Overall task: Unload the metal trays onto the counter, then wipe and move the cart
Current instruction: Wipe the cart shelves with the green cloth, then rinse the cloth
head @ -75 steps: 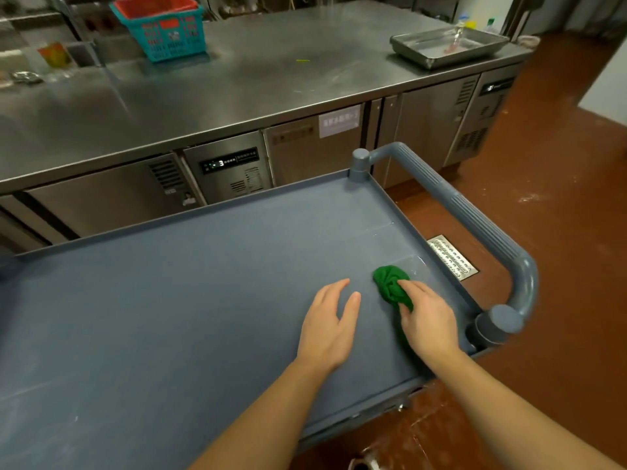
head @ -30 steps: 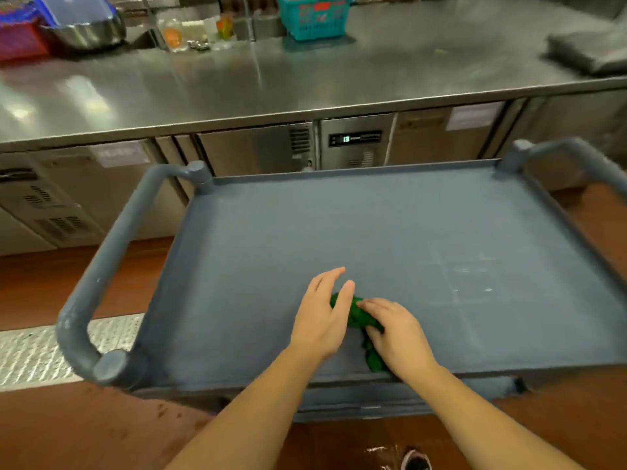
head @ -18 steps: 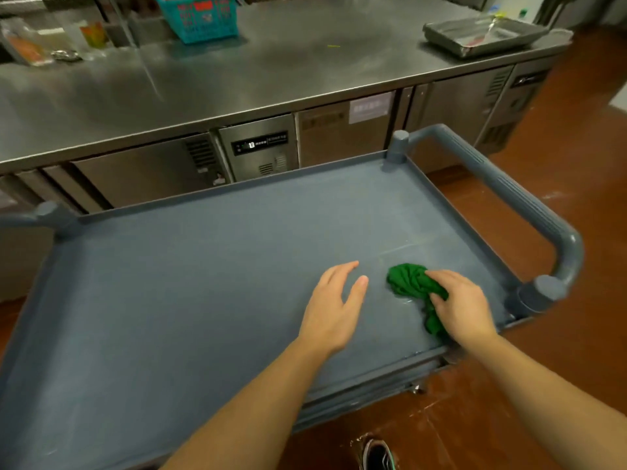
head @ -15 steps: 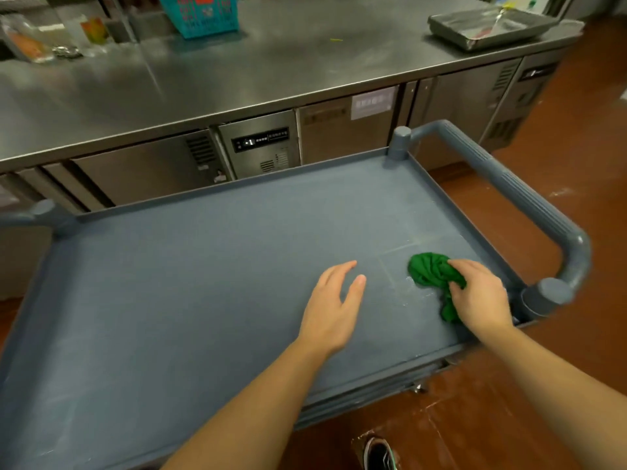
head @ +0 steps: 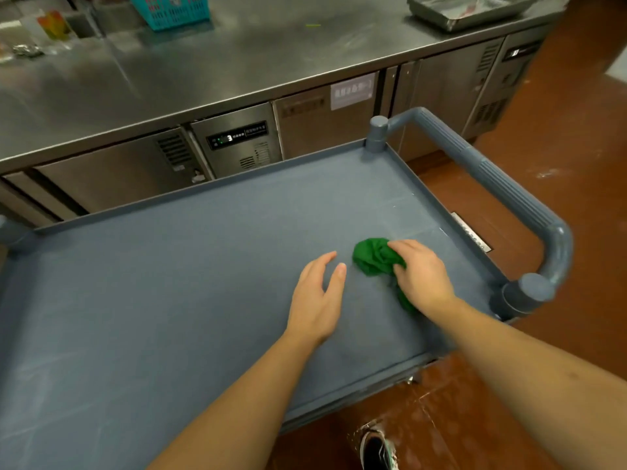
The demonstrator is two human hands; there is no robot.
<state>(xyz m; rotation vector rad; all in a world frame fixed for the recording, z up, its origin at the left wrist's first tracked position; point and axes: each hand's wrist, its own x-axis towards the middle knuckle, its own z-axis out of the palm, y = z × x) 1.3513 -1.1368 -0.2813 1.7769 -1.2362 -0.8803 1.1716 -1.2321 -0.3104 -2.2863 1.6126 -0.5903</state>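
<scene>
nearest me, the left hand (head: 317, 293) lies with fingers spread over the blue-grey plastic cart top (head: 152, 283); just right of it the right hand (head: 422, 276) clutches a crumpled green cloth (head: 375, 257), most of the shelf stretching leftward; beyond, a shallow metal tray (head: 471, 10) sits on the steel counter (head: 237, 56)

Grey-blue cart (head: 169, 300), top shelf: one crumpled green cloth (head: 373, 257) on the right half, toward the handle end, partly under the right hand (head: 420, 276). Steel counter (head: 237, 59) beyond the cart: metal tray (head: 468, 11) at the far right corner, teal basket (head: 173, 10) at the back, small clutter far left, too blurred to identify. Red-brown floor (head: 559, 164) carries the cart.
</scene>
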